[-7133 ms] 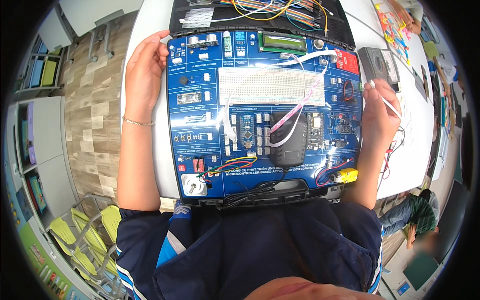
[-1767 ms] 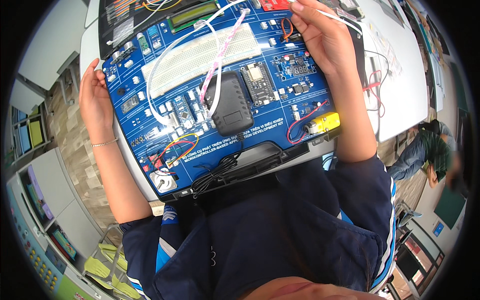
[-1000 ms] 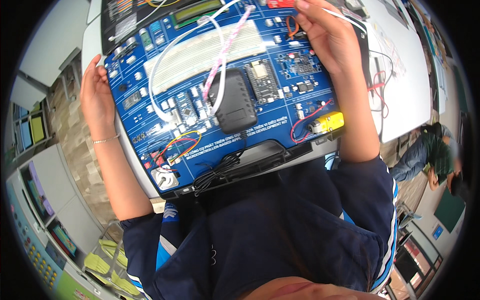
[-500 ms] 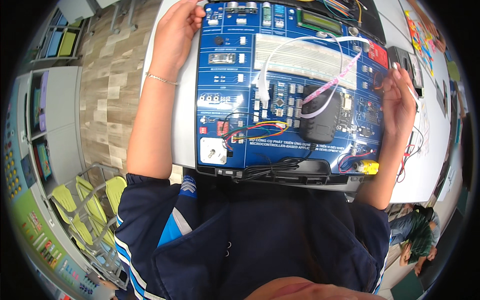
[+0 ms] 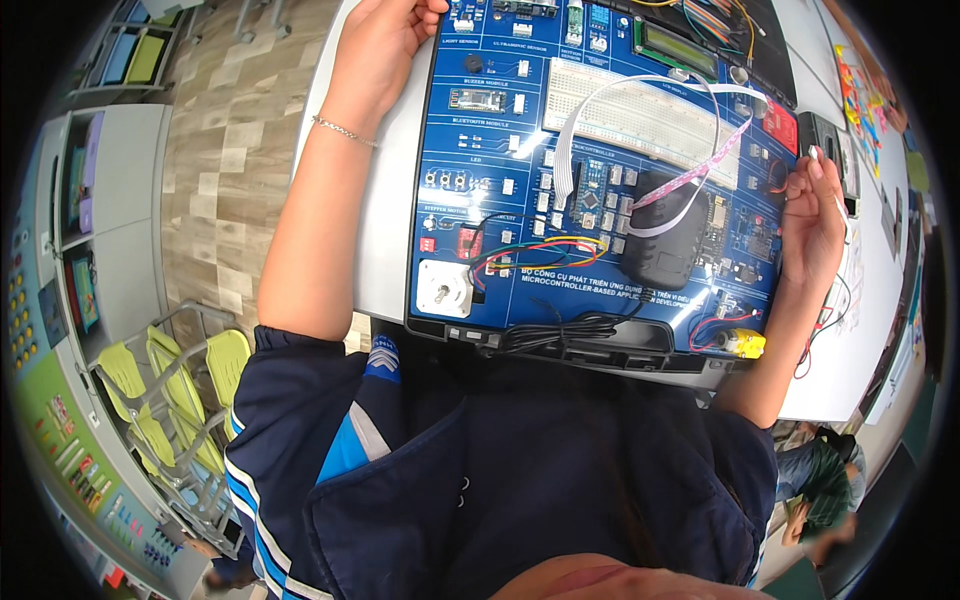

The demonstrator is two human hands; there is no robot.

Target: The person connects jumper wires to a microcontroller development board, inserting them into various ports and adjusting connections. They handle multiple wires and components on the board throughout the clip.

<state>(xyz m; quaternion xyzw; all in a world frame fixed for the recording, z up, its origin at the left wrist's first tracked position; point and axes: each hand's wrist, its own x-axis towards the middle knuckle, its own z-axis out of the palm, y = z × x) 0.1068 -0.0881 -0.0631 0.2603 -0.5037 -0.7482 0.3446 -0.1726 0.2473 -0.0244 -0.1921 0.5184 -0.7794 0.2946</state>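
Observation:
A blue electronics training kit (image 5: 470,225) in a black case lies in front of me, tilted slightly. My left hand (image 5: 385,45) curls its fingers at the kit's upper left edge. Beside the right edge is my right hand (image 5: 812,215), fingers bent; a small white tip shows at them, but what they hold is unclear. On the kit are a white breadboard (image 5: 640,125), a black power adapter (image 5: 665,240), a grey ribbon cable (image 5: 567,150) and a pink-patterned white strap (image 5: 690,175). A stepper motor (image 5: 443,288) and yellow gear motor (image 5: 742,343) sit along the near side.
Jumper wires (image 5: 710,25) lie in the case's far part. A black device (image 5: 822,140) and colourful pieces (image 5: 858,95) are on the white table (image 5: 385,230) to the right. Green chairs (image 5: 180,375) stand at left; another person (image 5: 825,490) is at lower right.
The kit has shifted right in the picture and turned slightly. My left hand moved right along with it, and my right hand moved a little right and down.

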